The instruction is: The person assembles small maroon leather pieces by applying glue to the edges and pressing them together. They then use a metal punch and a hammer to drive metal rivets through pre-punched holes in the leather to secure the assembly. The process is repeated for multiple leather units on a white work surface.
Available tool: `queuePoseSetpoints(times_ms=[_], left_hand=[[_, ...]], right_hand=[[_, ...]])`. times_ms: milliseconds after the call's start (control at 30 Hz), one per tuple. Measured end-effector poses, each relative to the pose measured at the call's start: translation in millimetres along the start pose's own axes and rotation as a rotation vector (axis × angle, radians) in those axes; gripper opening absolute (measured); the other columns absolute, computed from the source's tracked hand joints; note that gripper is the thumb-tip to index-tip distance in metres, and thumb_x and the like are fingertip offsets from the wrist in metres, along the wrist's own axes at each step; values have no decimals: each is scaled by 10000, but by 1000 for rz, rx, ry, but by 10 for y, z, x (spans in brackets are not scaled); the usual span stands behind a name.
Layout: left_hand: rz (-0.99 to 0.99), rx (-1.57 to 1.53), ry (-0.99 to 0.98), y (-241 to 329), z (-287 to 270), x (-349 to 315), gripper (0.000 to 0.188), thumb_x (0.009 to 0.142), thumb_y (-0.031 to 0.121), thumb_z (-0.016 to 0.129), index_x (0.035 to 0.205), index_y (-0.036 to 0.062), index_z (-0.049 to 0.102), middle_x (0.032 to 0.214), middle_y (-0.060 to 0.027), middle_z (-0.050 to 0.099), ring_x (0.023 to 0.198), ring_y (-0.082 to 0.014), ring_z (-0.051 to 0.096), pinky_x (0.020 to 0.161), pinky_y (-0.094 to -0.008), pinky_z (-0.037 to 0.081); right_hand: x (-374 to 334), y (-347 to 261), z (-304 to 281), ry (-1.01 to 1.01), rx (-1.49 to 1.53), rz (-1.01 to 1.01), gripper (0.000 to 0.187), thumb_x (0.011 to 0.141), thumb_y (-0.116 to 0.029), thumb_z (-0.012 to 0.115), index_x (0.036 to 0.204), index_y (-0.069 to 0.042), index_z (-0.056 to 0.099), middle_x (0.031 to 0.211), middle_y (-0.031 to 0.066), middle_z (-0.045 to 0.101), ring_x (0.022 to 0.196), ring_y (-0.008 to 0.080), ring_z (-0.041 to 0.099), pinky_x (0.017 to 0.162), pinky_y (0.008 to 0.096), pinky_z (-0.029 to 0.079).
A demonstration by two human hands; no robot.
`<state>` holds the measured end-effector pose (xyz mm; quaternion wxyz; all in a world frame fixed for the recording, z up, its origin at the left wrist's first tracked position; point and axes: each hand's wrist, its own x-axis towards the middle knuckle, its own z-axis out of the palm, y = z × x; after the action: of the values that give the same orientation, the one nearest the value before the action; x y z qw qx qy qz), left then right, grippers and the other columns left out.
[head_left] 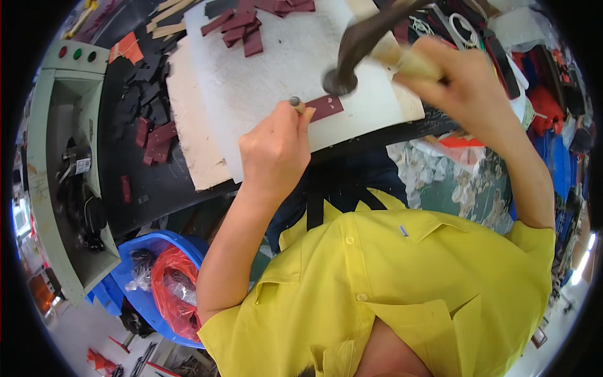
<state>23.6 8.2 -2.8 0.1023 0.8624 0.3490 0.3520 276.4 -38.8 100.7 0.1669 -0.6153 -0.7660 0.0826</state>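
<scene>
My left hand (274,146) is closed around a short punch (295,102), whose grey metal top sticks out above the fist. Below it, a dark red strip (326,108) lies on the white board (282,60), with small pale marks near its right end. The strip's left part is hidden by my left hand. My right hand (461,88) grips the light handle of a hammer (352,53), slightly blurred. The dark hammer head hangs over the board, above and right of the punch, apart from it.
Loose dark red pieces (242,25) lie at the board's far side. Black scraps (147,85) and more red pieces (160,143) are on the dark table (151,201) at left. A grey-green metal housing (45,157) stands at far left; a blue bin (141,295) holds plastic bags.
</scene>
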Motion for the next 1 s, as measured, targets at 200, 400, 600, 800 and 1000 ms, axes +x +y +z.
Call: queuePoseSetpoints(times_ms=[200,400,600,800,1000], left_hand=[[26,-73,9,10,41,67,168,880,55,704,840,30,542,691,-100,639,543,-269,622,481,-336,461],[-29,-86,17,4,41,14,134,881,45,693,871,31,560,692,-108,640,552,-278,625,491,-346,464],[-33,-142,18,46,-4,31,74,886,24,679,926,15,617,764,-109,685,567,-268,642,505,-330,475],[-199,-199,-12,-23,-116,-4,90,913,53,692,892,-6,627,768,-86,712,615,-164,686,560,-252,513],[-373,-557,-22,-128,-122,90,110,968,43,625,965,-65,602,861,-119,720,771,-142,707,706,-249,570]], right_hand=[[177,-397,-642,214,855,-43,238,906,-239,689,819,-66,550,661,74,604,500,217,556,459,294,390],[100,-25,80,42,-134,-25,283,850,-264,728,822,-63,532,575,163,570,545,364,605,494,430,480],[-70,-81,433,-96,-107,-40,267,845,-229,718,877,-50,523,582,157,590,584,377,636,508,455,495],[-53,-43,451,-151,-134,-100,279,849,-203,705,912,-53,479,596,132,601,581,365,633,499,438,490],[-86,-41,451,-164,-126,-111,285,836,-180,713,924,-55,473,608,122,597,593,351,632,499,431,483]])
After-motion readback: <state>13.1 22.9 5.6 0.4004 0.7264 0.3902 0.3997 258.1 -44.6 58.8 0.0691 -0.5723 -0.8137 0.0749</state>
